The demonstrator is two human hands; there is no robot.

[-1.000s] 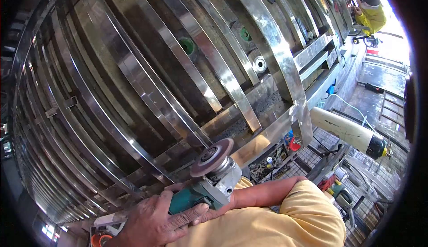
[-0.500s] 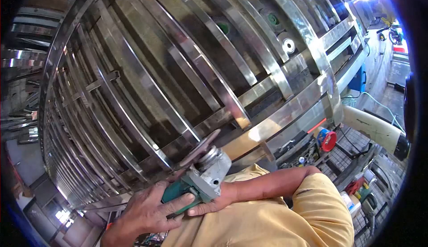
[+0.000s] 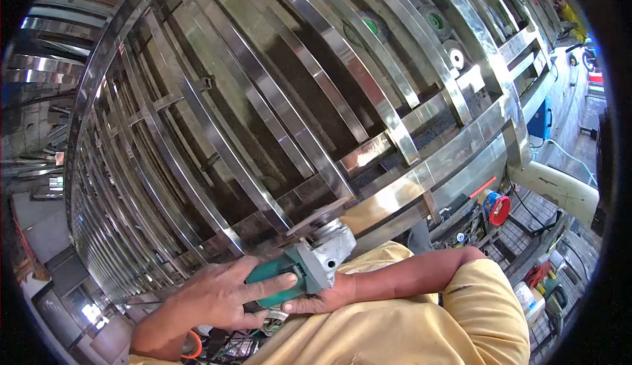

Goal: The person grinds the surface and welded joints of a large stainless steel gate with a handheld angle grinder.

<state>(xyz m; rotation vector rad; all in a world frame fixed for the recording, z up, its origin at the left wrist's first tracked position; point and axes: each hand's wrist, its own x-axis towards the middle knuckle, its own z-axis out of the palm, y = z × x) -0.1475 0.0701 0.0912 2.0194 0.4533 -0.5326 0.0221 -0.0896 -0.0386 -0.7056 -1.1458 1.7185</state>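
A green angle grinder with a bare metal gear head lies across the front of my body, held in both hands. My left hand is closed over its green body from the left. From the right, my right hand grips it beneath the head, most of its fingers hidden behind the tool. The grinder's disc shows nearly edge-on, close against the near rail of a shiny metal barred frame. Polished bar ends meet that rail on either side of the disc.
Long parallel bars fill the space ahead. A white ring lies among them. At right are a red-and-blue tub, a pale thick pipe and a blue box. An orange ring is low at left.
The view has shifted, so the frame appears farther right. My hands and the grinder stay near the same bars. The bright glare at the upper right is gone.
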